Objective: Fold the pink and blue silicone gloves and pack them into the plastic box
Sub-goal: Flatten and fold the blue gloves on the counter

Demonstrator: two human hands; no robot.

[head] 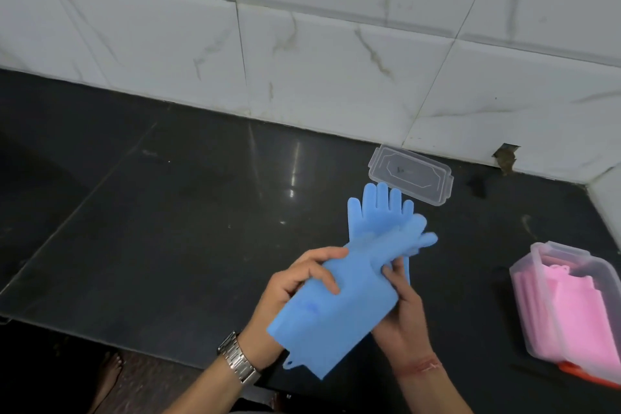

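Both hands hold the blue silicone gloves (pixel 353 282) above the black counter, stacked together with fingers pointing away from me. My left hand (pixel 302 282) grips them from the left, thumb and fingers curled over the cuff part. My right hand (pixel 401 306) holds them from the right side and underneath. The clear plastic box (pixel 537 279) stands at the right edge of the counter with the folded pink gloves (pixel 571 306) inside it. Its clear lid (pixel 411 175) lies flat on the counter near the wall, just beyond the blue glove fingers.
The black stone counter (pixel 168 212) stretches left and forward. A white marble-pattern tiled wall (pixel 336 60) rises behind it and at the far right. Something orange (pixel 578 371) shows under the box. A bare foot (pixel 107 376) is on the floor below the counter edge.
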